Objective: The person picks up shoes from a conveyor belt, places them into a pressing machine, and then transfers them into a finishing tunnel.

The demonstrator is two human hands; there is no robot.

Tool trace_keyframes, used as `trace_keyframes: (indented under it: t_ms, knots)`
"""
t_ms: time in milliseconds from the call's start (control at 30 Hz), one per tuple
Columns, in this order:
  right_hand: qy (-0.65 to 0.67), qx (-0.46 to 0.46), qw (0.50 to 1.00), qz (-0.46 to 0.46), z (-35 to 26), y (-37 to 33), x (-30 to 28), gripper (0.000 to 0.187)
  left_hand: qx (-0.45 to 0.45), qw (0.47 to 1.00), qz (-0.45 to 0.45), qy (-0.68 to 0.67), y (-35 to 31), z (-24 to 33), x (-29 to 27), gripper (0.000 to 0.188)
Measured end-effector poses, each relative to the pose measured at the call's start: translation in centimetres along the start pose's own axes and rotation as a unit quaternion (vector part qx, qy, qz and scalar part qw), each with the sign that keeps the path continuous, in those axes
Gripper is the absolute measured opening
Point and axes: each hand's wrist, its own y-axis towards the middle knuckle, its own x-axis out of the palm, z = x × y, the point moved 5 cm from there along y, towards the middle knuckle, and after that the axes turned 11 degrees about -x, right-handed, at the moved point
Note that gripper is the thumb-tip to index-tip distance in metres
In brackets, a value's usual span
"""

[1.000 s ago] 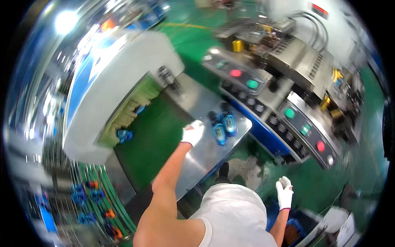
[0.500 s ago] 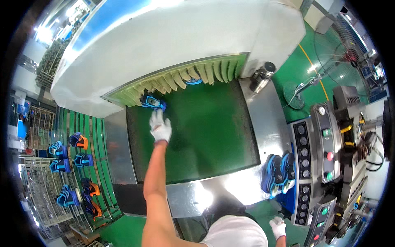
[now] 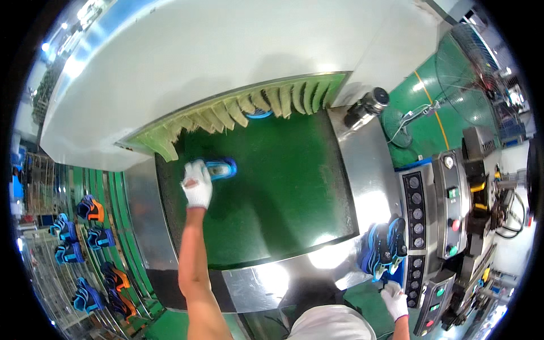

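Note:
On the green conveyor belt [image 3: 283, 192], my left hand [image 3: 197, 184] in a white glove is closed around one end of a blue and dark shoe [image 3: 221, 168]. The shoe lies on its way toward the belt's middle, its opening facing up. Down at the right, my gloved right hand [image 3: 395, 299] is just below a pair of blue and black shoes [image 3: 385, 249], fingers loosely bent and nothing clearly in them. Whether its fingertips touch the shoes I cannot tell. Another blue shoe [image 3: 259, 114] shows partly under the machine's fringe.
A white machine housing [image 3: 238, 45] with a hanging green strip curtain [image 3: 226, 113] spans the belt's far end. A metal flask [image 3: 368, 107] stands on the right ledge. Several shoes [image 3: 68, 252] sit on the left rack. A control panel [image 3: 453, 204] and fan [image 3: 470, 73] are at right.
My left hand has closed on the shoe and drawn it nearer, away from the curtain. My right hand has risen toward the pair of shoes. The head view has shifted a little.

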Motion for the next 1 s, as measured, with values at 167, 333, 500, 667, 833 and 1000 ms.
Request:
trace_keyframes:
  t_ms: [167,333,500,667,833,1000]
  knots:
    - [0.253,-0.13,0.958,-0.024,-14.5,3.5,0.2,0.058,0.076,0.986,-0.072,-0.131,-14.2,6.6,-1.7,0.018]
    - [-0.053,-0.229,0.962,-0.14,-21.7,3.8,1.2,0.078,0.26,0.89,-0.273,-0.257,-30.1,24.5,-5.0,0.015]
    - [0.018,-0.297,0.947,0.121,-9.6,-0.2,-5.3,0.046,0.45,0.716,-0.379,-0.376,-40.1,41.6,-12.6,0.019]
    - [0.216,-0.092,0.954,0.187,1.5,-7.6,-11.5,0.067,0.634,0.571,-0.434,-0.29,-50.7,55.4,-20.6,0.035]
    - [0.674,0.001,0.638,0.374,11.6,-15.9,-11.0,0.059,0.715,0.503,-0.31,-0.374,-59.6,66.3,-24.5,0.05]
    - [0.762,0.015,0.396,0.512,19.1,-22.5,-10.0,0.044,0.61,0.517,-0.485,-0.355,-71.9,77.2,-17.2,0.043]
